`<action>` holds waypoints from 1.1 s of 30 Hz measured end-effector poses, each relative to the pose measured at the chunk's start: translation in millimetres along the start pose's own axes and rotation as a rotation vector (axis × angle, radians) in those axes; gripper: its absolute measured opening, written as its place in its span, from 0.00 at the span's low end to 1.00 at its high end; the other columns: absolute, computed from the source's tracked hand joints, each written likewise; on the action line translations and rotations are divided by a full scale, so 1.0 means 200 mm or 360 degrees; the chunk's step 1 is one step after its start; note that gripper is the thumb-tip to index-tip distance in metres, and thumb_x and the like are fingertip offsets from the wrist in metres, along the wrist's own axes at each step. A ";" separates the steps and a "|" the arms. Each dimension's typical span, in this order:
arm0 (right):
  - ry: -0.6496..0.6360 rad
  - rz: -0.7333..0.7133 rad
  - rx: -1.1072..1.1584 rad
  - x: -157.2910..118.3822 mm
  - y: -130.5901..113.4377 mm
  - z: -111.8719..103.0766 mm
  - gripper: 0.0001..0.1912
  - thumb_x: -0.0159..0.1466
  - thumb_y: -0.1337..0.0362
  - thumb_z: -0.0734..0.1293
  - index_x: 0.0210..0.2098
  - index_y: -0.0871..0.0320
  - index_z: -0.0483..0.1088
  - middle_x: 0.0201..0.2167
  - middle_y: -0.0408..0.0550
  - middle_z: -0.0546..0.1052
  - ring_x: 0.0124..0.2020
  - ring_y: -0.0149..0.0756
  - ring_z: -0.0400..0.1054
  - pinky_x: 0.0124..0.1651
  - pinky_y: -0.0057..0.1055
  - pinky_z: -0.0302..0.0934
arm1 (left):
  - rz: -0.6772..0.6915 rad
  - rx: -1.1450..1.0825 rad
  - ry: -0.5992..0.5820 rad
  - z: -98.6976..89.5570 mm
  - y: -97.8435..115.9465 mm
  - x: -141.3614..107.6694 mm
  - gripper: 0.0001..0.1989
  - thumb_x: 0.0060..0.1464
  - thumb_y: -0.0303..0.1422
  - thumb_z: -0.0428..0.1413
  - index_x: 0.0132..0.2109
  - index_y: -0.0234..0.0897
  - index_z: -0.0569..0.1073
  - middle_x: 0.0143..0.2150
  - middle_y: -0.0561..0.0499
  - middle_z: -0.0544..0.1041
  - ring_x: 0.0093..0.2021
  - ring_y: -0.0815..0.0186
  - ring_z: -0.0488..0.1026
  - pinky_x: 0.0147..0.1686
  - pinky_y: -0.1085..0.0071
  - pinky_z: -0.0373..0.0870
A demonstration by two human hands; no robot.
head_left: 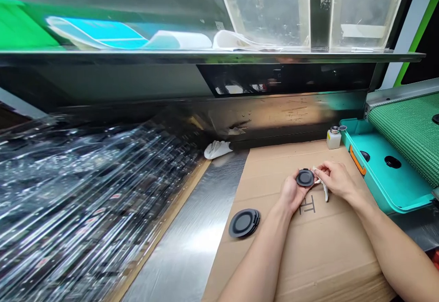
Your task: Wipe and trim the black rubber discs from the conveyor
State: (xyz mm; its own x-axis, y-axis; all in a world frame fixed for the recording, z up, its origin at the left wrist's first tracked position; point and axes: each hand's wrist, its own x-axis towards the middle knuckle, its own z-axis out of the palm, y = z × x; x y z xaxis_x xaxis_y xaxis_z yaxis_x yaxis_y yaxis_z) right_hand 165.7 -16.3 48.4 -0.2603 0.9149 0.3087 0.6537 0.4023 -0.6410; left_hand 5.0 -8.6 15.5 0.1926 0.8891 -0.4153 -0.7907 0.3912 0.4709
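Observation:
My left hand (293,190) is closed round the edge of a round black lid-like disc (305,177), its flat face turned up. At the disc's right edge, my right hand (334,178) pinches a crumpled white cloth (324,191), one end of which hangs down. Both hands are just above a cardboard sheet (318,247) with dark printed marks. Left of my left forearm, a short stack of similar black discs (244,223) rests on the cardboard.
A small white bottle (333,138) with a metal top stands at the cardboard's far edge. To the right lies a teal bin (380,183) with black round parts inside, below a green conveyor belt (408,124). Plastic-wrapped trays (85,210) fill the left. A white glove (217,149) lies behind.

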 end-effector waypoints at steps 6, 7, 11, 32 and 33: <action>-0.0027 -0.0203 -0.0314 -0.02 0.04 0.14 0.06 0.68 0.69 0.63 0.37 0.58 0.73 0.38 0.49 0.76 0.40 0.34 0.69 0.46 0.28 0.60 | 0.0238 0.0146 -0.0103 -0.01 -0.07 -0.02 0.15 0.67 0.31 0.47 0.41 0.27 0.76 0.41 0.40 0.80 0.40 0.62 0.79 0.51 0.58 0.76; -0.0069 -0.0233 -0.0316 -0.03 0.03 0.16 0.06 0.67 0.69 0.64 0.36 0.58 0.73 0.38 0.49 0.76 0.40 0.34 0.68 0.46 0.28 0.60 | 0.0235 0.0146 -0.0089 -0.01 -0.07 -0.02 0.15 0.67 0.32 0.46 0.41 0.27 0.75 0.41 0.39 0.80 0.40 0.61 0.79 0.50 0.58 0.76; -0.0203 -0.0317 -0.0178 -0.06 -0.03 0.21 0.06 0.64 0.71 0.65 0.33 0.59 0.74 0.33 0.47 0.76 0.37 0.34 0.68 0.40 0.27 0.58 | 0.0175 0.0091 -0.0025 -0.02 -0.02 0.00 0.16 0.68 0.34 0.44 0.44 0.29 0.73 0.46 0.35 0.80 0.45 0.57 0.79 0.49 0.58 0.76; -0.0171 0.0229 -0.0560 -0.01 0.15 0.00 0.17 0.65 0.54 0.65 0.49 0.56 0.72 0.47 0.52 0.75 0.49 0.42 0.68 0.49 0.31 0.55 | 0.1386 0.1357 -0.0132 -0.06 -0.04 -0.02 0.35 0.48 0.33 0.66 0.61 0.40 0.63 0.57 0.41 0.74 0.58 0.58 0.71 0.59 0.60 0.66; -0.0165 0.0213 -0.0560 -0.01 0.15 0.00 0.17 0.65 0.55 0.65 0.49 0.56 0.72 0.47 0.52 0.75 0.49 0.42 0.68 0.49 0.31 0.55 | 0.1542 0.1543 -0.0159 -0.06 -0.06 -0.02 0.39 0.47 0.33 0.67 0.64 0.42 0.61 0.58 0.41 0.73 0.59 0.58 0.71 0.60 0.59 0.65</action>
State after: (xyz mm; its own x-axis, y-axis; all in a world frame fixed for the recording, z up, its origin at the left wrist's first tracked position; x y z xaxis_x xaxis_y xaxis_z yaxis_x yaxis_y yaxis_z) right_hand 185.3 -6.3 28.2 -0.2148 0.9644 0.1545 0.8857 0.2590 -0.3852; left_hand 5.9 -20.3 2.8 -0.1252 0.8961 0.4257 0.0791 -0.4187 0.9047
